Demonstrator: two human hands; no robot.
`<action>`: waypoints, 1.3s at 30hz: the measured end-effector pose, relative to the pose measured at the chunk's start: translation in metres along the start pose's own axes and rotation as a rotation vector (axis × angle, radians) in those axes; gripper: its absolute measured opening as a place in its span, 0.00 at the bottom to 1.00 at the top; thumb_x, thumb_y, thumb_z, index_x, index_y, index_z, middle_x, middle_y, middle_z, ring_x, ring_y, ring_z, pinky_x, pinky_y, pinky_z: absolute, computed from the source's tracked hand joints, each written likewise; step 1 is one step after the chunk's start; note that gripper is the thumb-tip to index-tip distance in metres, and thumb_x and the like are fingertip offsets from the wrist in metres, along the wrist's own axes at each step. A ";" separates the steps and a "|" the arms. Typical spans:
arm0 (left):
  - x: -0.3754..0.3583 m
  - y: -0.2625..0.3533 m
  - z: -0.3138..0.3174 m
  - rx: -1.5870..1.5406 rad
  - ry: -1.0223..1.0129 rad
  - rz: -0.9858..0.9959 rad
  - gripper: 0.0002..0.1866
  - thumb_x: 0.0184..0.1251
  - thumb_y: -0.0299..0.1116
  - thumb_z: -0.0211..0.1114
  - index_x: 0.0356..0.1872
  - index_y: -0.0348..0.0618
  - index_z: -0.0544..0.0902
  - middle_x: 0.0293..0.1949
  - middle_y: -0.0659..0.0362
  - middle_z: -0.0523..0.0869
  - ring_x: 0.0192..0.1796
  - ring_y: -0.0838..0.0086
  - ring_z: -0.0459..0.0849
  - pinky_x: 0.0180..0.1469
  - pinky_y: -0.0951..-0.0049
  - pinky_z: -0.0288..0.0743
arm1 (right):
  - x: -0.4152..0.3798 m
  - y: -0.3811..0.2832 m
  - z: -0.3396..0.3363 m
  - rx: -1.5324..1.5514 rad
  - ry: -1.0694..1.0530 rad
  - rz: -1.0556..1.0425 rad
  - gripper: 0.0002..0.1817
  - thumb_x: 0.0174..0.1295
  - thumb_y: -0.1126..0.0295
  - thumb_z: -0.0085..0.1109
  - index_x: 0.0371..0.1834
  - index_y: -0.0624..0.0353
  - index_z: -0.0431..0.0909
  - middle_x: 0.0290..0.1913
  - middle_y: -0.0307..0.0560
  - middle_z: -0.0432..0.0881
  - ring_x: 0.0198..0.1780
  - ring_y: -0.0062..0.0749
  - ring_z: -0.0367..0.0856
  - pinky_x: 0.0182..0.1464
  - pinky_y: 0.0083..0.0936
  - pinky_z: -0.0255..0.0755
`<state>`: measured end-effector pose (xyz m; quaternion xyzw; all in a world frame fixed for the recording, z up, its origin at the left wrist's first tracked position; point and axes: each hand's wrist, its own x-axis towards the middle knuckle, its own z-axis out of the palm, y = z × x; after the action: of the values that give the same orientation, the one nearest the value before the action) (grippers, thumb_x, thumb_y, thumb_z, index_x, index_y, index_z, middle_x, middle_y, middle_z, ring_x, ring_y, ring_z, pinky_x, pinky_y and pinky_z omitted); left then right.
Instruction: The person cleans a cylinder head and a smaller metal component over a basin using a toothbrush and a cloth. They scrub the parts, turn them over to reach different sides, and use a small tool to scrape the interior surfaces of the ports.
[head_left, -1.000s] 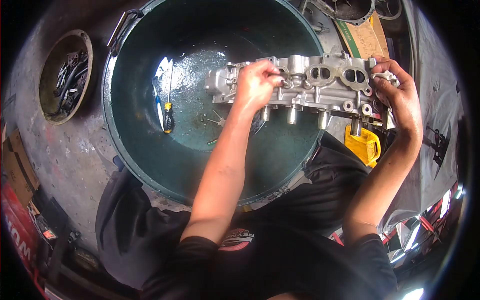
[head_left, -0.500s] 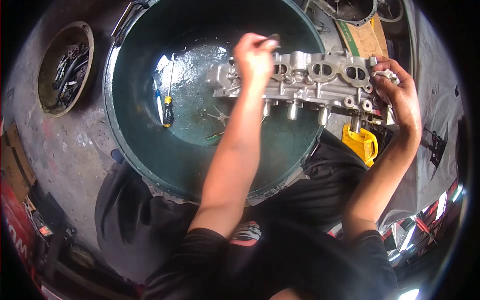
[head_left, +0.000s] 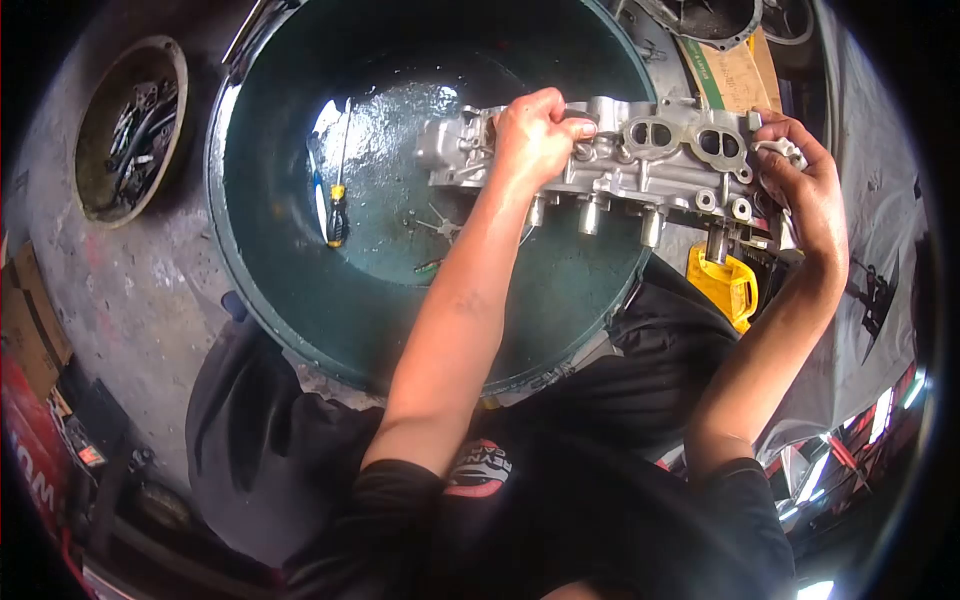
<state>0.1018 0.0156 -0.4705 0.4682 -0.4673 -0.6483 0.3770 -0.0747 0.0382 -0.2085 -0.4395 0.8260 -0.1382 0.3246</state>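
A silver-grey cylinder head lies across the right side of the big dark green tub, its oval ports facing up. My left hand is closed over one of its ports near the middle, thumb stretched along the surface. Whatever sits in those fingers is hidden. At the right end, my right hand grips the head, with a crumpled whitish piece, perhaps a rag, under the fingers. Metal posts stick out from the head's near side.
Inside the tub lie a yellow-black screwdriver, a blue-white slim tool and a small pronged metal piece. A round pan of metal parts stands left. A yellow jug and cardboard box are at right.
My left hand has come down from above the cylinder head onto a port; the small dark thing in its fingers no longer shows. My right hand keeps its grip.
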 end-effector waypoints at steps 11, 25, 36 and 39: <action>-0.003 -0.028 0.001 0.016 -0.004 -0.072 0.25 0.44 0.36 0.82 0.16 0.41 0.67 0.16 0.56 0.74 0.23 0.67 0.73 0.34 0.64 0.72 | -0.002 -0.002 0.003 -0.081 0.027 -0.047 0.09 0.60 0.77 0.57 0.44 0.60 0.78 0.38 0.37 0.78 0.31 0.16 0.72 0.34 0.13 0.66; -0.006 -0.012 -0.011 -0.284 0.086 0.050 0.18 0.51 0.25 0.78 0.20 0.44 0.72 0.22 0.69 0.72 0.27 0.84 0.68 0.29 0.76 0.66 | 0.008 -0.006 0.003 -0.032 0.034 -0.083 0.10 0.58 0.76 0.58 0.43 0.60 0.79 0.39 0.37 0.79 0.30 0.16 0.71 0.32 0.15 0.67; 0.026 -0.003 -0.009 -0.081 0.206 0.016 0.18 0.51 0.29 0.79 0.20 0.40 0.73 0.19 0.66 0.72 0.27 0.81 0.68 0.30 0.72 0.67 | 0.003 -0.005 0.001 -0.049 0.033 -0.068 0.08 0.60 0.75 0.58 0.42 0.62 0.79 0.46 0.35 0.80 0.31 0.15 0.70 0.35 0.17 0.66; 0.014 -0.001 -0.019 0.069 -0.194 0.029 0.20 0.49 0.32 0.81 0.19 0.43 0.72 0.18 0.66 0.70 0.26 0.79 0.65 0.29 0.70 0.65 | 0.008 0.003 0.001 -0.015 0.065 -0.086 0.07 0.60 0.76 0.58 0.41 0.61 0.79 0.45 0.35 0.80 0.29 0.15 0.69 0.33 0.15 0.65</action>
<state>0.1166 -0.0021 -0.4771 0.4092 -0.5304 -0.6686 0.3227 -0.0790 0.0331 -0.2146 -0.4724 0.8175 -0.1598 0.2880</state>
